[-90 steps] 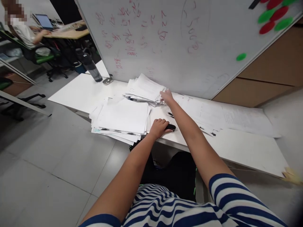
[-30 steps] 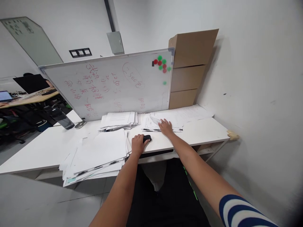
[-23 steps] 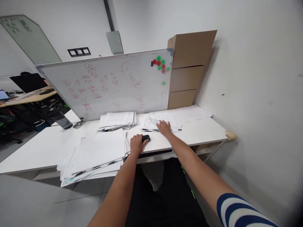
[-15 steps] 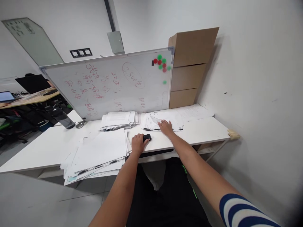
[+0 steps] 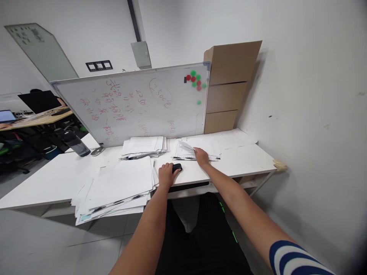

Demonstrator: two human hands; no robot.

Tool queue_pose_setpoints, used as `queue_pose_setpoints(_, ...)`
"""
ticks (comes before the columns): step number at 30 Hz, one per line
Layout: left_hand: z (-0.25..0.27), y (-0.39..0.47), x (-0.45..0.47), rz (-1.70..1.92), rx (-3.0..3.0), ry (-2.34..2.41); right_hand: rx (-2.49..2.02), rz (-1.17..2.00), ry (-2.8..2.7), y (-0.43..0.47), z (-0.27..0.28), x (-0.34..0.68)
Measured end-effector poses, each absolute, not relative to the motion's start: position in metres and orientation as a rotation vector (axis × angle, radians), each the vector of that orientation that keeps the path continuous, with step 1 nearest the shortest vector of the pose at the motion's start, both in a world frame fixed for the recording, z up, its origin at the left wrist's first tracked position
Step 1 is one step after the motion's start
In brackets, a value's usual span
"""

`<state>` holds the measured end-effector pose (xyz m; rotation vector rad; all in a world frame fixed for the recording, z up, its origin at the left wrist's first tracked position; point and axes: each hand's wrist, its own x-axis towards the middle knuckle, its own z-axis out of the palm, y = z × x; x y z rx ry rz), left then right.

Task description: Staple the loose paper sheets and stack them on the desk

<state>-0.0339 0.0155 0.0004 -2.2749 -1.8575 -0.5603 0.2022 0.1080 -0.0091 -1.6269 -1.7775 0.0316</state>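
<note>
My left hand [image 5: 166,175] rests near the desk's front edge, its fingers closed around a small black rounded object [image 5: 177,167], perhaps a stapler; its kind is not clear. Ahead and to the right, my right hand [image 5: 202,156] pinches a thin sheet of paper [image 5: 186,145], whose left part is raised off the pile. Beneath that hand lies the low paper pile [image 5: 210,146] of printed sheets, close to the whiteboard. The right fingertips are partly hidden behind the hand.
A big uneven paper stack [image 5: 123,175] overhangs the desk's front edge at left. Another paper stack [image 5: 143,144] sits by the leaning whiteboard [image 5: 129,103]. A dark bottle [image 5: 75,143] stands at far left. Cardboard boxes [image 5: 226,95] rise at the back right beside the wall.
My right hand has drawn back slightly, its fingers going from spread over the pile to pinching the sheet, which now lifts higher. The left hand keeps its hold on the black object.
</note>
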Motion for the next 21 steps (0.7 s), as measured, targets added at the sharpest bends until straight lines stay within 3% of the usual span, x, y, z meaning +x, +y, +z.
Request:
queue_pose_setpoints(11, 0.0, 0.015, -0.035, -0.578, -2.25, -1.867, -1.152, 0.071, -1.436, 0.09, 0.097, 0.2)
queue_pose_setpoints(21, 0.001, 0.014, -0.035, -0.596, -2.214, -1.876, -1.232, 0.275, -1.338, 0.057, 0.097, 0.216)
